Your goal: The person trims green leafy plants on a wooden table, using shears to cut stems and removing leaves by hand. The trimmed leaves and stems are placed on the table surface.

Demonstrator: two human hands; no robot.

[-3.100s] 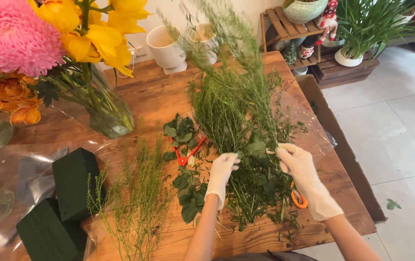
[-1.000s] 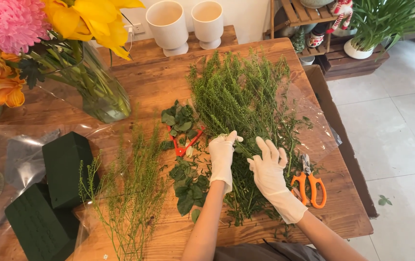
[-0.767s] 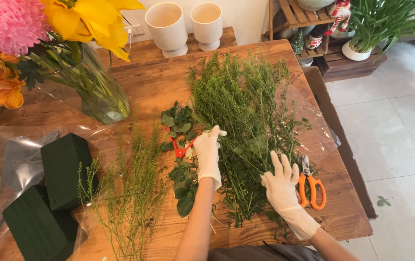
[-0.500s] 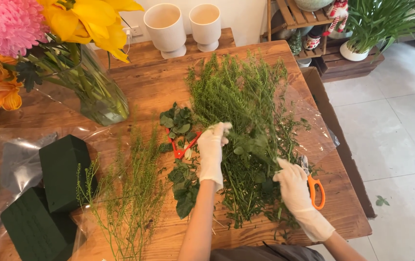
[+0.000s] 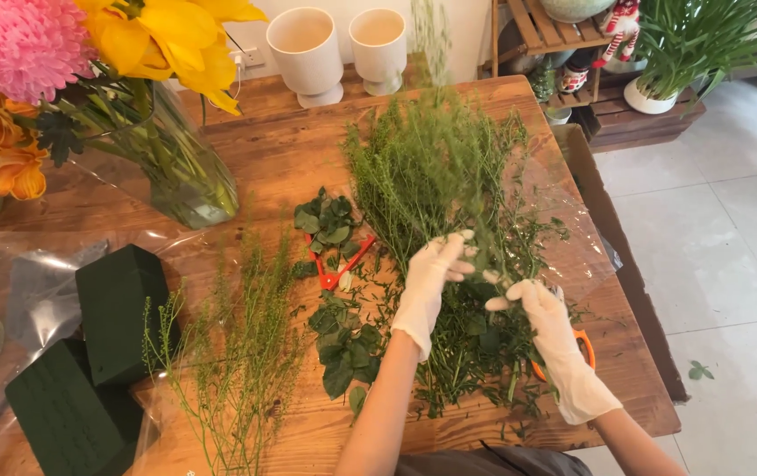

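Note:
A big bundle of feathery green stems (image 5: 436, 185) lies on clear wrapping film on the wooden table (image 5: 282, 150). Both hands wear white gloves. My left hand (image 5: 431, 278) rests on the bundle's lower part, fingers curled around a few stems. My right hand (image 5: 541, 313) is just right of it and pinches a thin stem that rises from the pile. Orange-handled scissors (image 5: 581, 344) lie partly hidden under my right wrist. A red-handled cutter (image 5: 339, 269) lies among loose dark leaves (image 5: 343, 339) to the left.
A separate pile of thin sprigs (image 5: 246, 353) lies at the front left beside two dark green foam blocks (image 5: 88, 353). A glass vase (image 5: 180, 167) of yellow, pink and orange flowers stands at the back left, two white cups (image 5: 343, 48) at the back. The table's right edge drops to tiled floor.
My right hand has left the orange scissors and come up to the bundle beside my left hand. A thin stem is now lifted out of the pile between the two hands.

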